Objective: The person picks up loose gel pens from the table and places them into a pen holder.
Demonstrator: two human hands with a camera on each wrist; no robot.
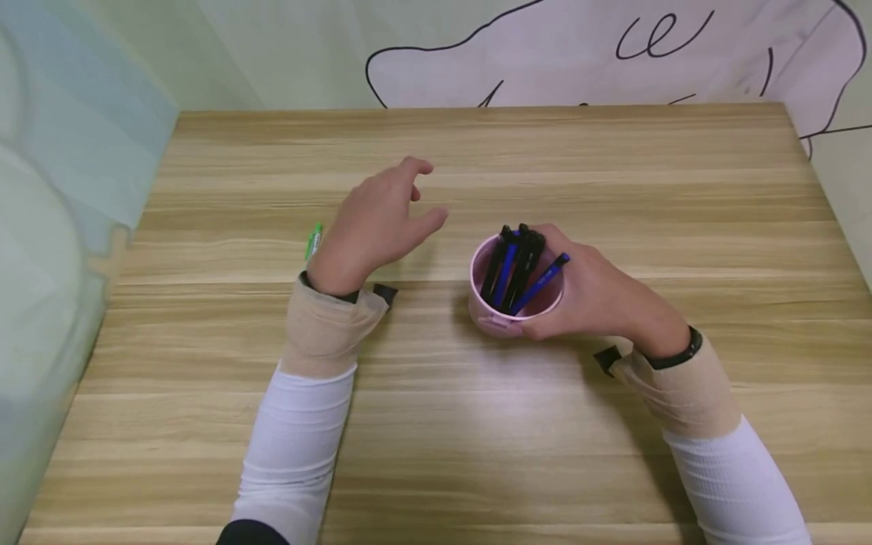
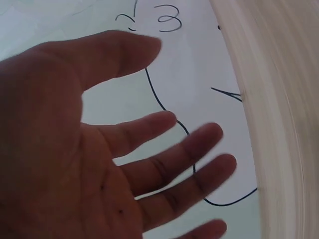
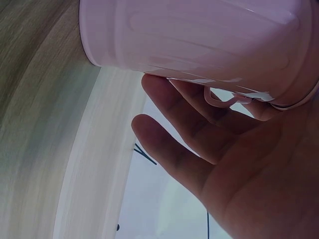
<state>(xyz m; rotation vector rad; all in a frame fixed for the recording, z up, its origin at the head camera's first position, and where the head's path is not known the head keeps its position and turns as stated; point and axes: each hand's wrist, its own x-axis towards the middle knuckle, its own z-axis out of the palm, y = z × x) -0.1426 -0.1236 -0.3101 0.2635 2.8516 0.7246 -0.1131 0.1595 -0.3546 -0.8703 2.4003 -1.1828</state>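
My right hand [image 1: 593,291] grips a pink cup [image 1: 482,314] from its right side, thumb at the near side and fingers round the far side. Several black pens [image 1: 526,265] and blue pens [image 1: 541,284] stand in the cup, leaning different ways. Close up in the right wrist view, the cup's smooth wall [image 3: 199,40] fills the top, with fingers [image 3: 172,149] along it and a small loop at its side. Left of the cup, my left hand [image 1: 378,219] hovers over the table, fingers spread and relaxed, holding nothing. Its palm faces the left wrist camera.
A small green and white object [image 1: 313,241] lies on the wooden table [image 1: 436,424], partly hidden behind my left wrist. Behind the table's far edge is a pale wall [image 1: 286,53] with black line drawings, and a bluish patterned surface [image 1: 61,227] borders it on the left.
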